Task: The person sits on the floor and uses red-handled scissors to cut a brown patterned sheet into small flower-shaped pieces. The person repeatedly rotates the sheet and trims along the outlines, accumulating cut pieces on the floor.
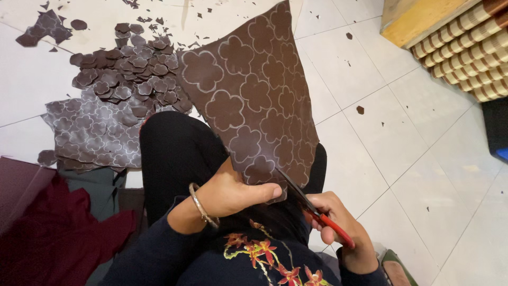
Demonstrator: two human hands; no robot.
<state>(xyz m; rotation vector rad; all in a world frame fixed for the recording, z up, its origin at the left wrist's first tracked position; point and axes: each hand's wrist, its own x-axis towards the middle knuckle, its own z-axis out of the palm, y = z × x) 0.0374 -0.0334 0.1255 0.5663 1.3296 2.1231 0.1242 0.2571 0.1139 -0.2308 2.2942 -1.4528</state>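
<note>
Left hand (pixel 233 193) pinches the brown leather-like sheet with chalked flower outlines (pixel 254 90) at frame centre, right hand (pixel 338 222) grips red-handled scissors (pixel 312 209); risk: sheet sags, blades stray off outline toward left thumb.

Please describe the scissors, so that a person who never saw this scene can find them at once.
Find the big brown sheet marked with pale flower outlines, held up over the white tiled floor. At its lower edge, the right hand holds the scissors, blades in the sheet. Their red handles are the only bright red tool here.
</note>
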